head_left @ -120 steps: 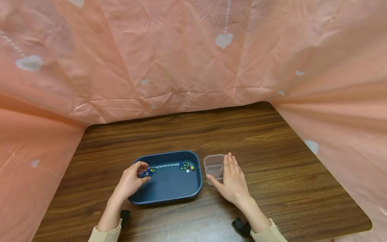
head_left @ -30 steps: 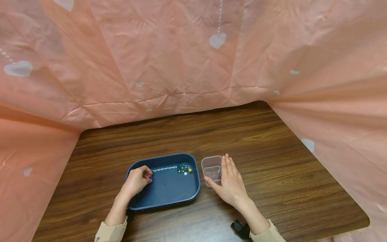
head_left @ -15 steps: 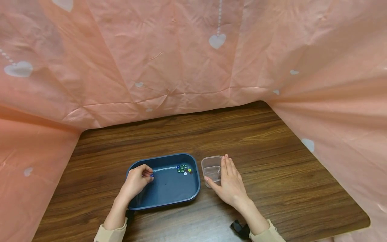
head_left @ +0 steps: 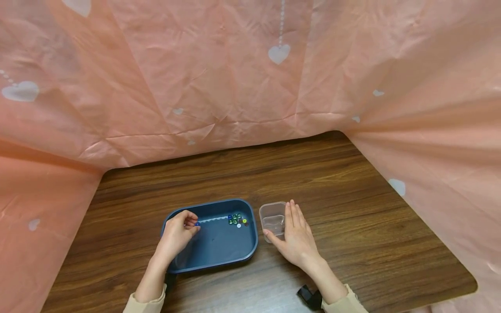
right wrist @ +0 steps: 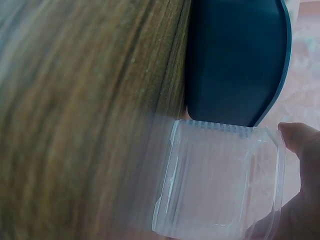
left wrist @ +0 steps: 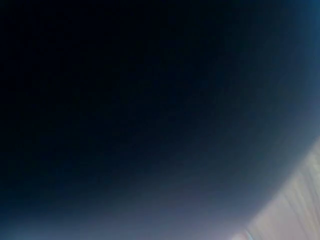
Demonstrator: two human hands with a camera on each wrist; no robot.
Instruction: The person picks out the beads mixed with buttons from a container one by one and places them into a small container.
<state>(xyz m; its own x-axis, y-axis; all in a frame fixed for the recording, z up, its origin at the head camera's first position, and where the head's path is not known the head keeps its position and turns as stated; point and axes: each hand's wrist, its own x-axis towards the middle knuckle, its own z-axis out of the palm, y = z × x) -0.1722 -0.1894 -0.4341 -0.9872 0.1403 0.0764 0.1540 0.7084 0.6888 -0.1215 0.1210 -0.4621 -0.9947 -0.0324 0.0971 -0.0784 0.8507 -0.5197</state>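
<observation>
My left hand (head_left: 177, 232) is over the left part of a blue tray (head_left: 219, 256), its fingers curled. Between thumb and fingertips it pinches a small blue glass marble (head_left: 197, 224); the hand hides whatever lies behind it. Several marbles (head_left: 235, 218), green and blue, lie at the tray's right end with a few small yellow, white and brown round pieces. To the right of the tray, my right hand (head_left: 299, 239) holds a clear plastic container (head_left: 272, 213), thumb at its near left rim and long fingers along its right side. The right wrist view shows the thumb (right wrist: 295, 135) at the rim.
A wooden table (head_left: 372, 217) carries everything, walled at the back and sides by a pink curtain (head_left: 219, 65) with white hearts. Tray and container stand close together with a narrow gap. The left wrist view is almost wholly dark.
Four seconds ago the left hand was spread over a marble cluster at the tray's left; its fingers have since closed on a blue marble and risen slightly. The right hand holds its place.
</observation>
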